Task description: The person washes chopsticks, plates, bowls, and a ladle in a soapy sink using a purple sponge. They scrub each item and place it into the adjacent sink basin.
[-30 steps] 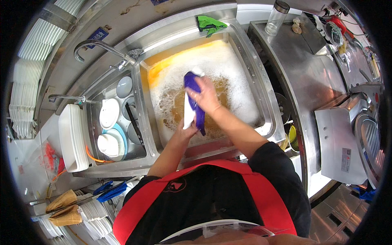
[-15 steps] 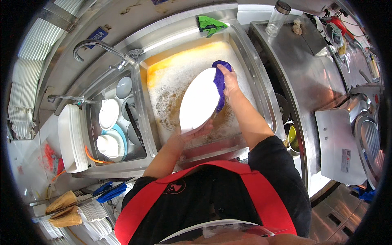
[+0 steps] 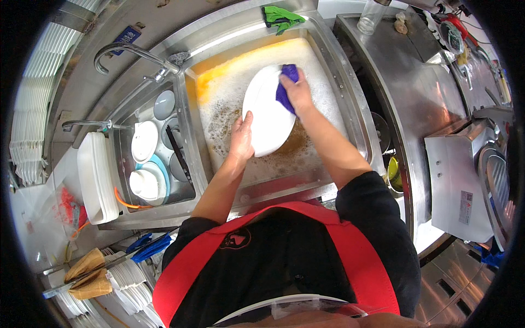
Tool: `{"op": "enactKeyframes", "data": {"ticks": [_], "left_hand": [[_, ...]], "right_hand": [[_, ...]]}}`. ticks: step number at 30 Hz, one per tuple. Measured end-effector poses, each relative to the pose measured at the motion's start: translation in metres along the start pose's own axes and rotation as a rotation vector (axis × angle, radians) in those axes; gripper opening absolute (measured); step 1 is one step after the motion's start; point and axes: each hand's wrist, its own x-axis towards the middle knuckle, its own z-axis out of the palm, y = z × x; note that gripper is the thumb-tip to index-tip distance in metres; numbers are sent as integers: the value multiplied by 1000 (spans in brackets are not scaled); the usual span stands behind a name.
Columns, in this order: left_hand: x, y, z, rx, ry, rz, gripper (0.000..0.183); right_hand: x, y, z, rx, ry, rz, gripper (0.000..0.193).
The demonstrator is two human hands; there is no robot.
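Observation:
A large white oval plate (image 3: 263,123) is held tilted above the foamy water of the right-hand sink basin (image 3: 322,186). My left hand (image 3: 241,136) grips its lower left edge, thumb lying on the plate's face. On the plate's upper right side, my right hand (image 3: 298,94) presses a purple cloth (image 3: 284,101), its fingers closed over the cloth. White suds cover most of the water (image 3: 322,120), with a yellow-orange band along the back edge and brownish bubbles beneath the plate.
The left basin holds stacked white and grey dishes (image 3: 146,141) under a curved faucet (image 3: 131,52). White trays (image 3: 94,180) stand left of it. A green cloth (image 3: 281,19) lies on the back ledge. A steel counter (image 3: 394,71) with a glass jar (image 3: 372,19) runs along the right.
The plate has turned so its face shows more. My left hand has shifted from its bottom end to its left edge, and my right hand has moved the purple cloth onto the plate's face.

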Motion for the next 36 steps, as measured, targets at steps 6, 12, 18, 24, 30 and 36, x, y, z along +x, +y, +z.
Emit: {"op": "enactKeyframes", "data": {"ticks": [6, 12, 18, 24, 30, 36], "left_hand": [[19, -9, 7, -50, 240, 57, 37], [37, -1, -25, -300, 154, -43, 47], [16, 16, -19, -258, 70, 60, 48], [-23, 51, -22, 818, 181, 377, 27], [-72, 104, -105, 1222, 729, 621, 26], [-92, 106, -222, 1686, 1004, 327, 28]], "right_hand": [[-80, 19, 31, -454, -197, -377, 49], [-119, 29, 5, -524, -586, -812, 32], [-102, 44, -45, -690, -536, -1038, 33], [-88, 48, -84, -880, -308, -538, 36], [-99, 45, -128, -798, -131, -569, 42], [-108, 41, -152, -798, -71, -541, 42]]}}
